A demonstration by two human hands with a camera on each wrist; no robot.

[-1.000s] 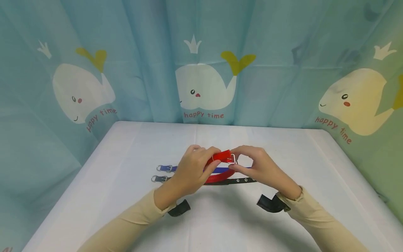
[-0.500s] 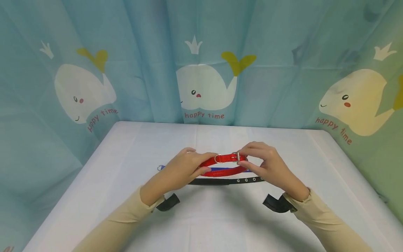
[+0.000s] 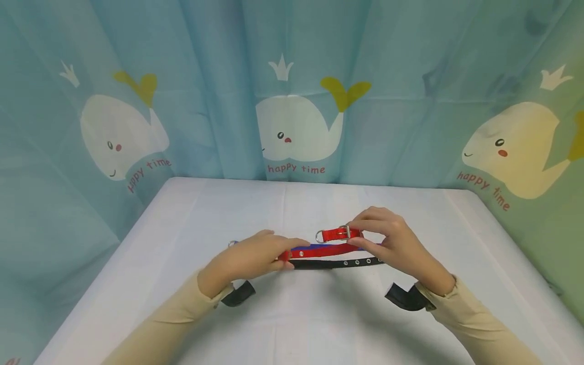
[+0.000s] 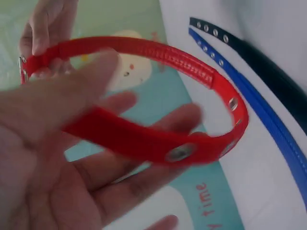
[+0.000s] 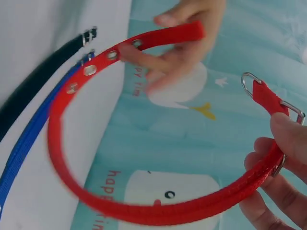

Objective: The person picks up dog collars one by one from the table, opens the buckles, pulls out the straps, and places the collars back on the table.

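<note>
A red collar (image 3: 323, 251) is undone into a wide loop, its metal buckle (image 3: 345, 232) and D-ring at one end. My right hand (image 3: 388, 235) pinches it beside the buckle between thumb and fingers. The eyelet end reaches my left hand (image 3: 248, 257), which is at the left of the loop. In the left wrist view the left fingers (image 4: 182, 117) are spread behind the strap, the thumb apart from them, with some blur. Behind and below the red strap, a blue collar (image 5: 29, 124) and a black collar (image 3: 315, 264) lie side by side on the table.
The white table (image 3: 292, 319) ends at a light-blue curtain (image 3: 214, 101) printed with whales. Black straps (image 3: 409, 297) hang at both sleeve cuffs. Both forearms reach in from the front edge.
The red collar's eyelet end has come away from the buckle, and the loop has opened. My left hand has moved left and slightly down; the right shifted a little right with the buckle end.
</note>
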